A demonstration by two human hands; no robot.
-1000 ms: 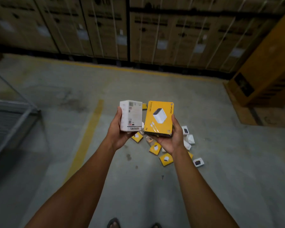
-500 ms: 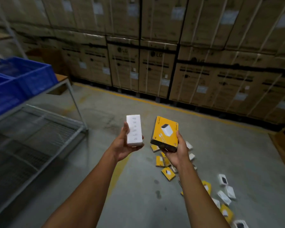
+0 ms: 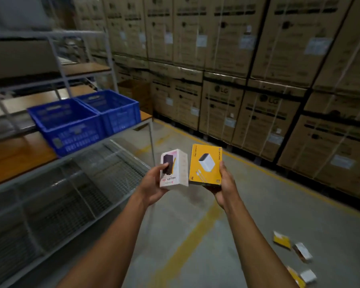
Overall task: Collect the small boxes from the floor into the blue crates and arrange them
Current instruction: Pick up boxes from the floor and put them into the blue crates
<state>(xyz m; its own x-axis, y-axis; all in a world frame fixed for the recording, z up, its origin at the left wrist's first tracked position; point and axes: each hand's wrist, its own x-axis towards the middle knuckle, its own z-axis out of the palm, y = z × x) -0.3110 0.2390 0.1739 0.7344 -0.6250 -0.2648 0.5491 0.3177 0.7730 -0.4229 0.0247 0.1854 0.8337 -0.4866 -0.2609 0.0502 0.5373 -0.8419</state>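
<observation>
a: so, how much room is there around the hands?
b: plenty ahead. the left hand [image 3: 154,185] and right hand [image 3: 223,183] are both raised over bare concrete floor [image 3: 258,204], with a yellow floor line [image 3: 187,240] running underneath them. on the left a wire mesh shelf [image 3: 71,194] runs close alongside the left forearm, its front rail edge nearest.

a: and the crates?
b: two blue crates [image 3: 87,119] stand side by side, touching, on the wooden counter [image 3: 15,154] above that mesh shelf, well apart from the hands. both sit near the counter's front edge.

a: what are the hands doing?
b: the left hand grips a white box [image 3: 175,169], thumb laid over its printed front; it shows a dark device and upside-down lettering. the right hand grips a yellow box [image 3: 206,163] from its right side and underneath; that one shows a white charger and cable. the two boxes are held upright just beside each other, edges almost meeting.

a: anything left on the floor?
b: a few small boxes [image 3: 293,254], yellow and white, lie scattered at lower right, blurred. stacked cardboard cartons [image 3: 258,80] wall off the far side.
</observation>
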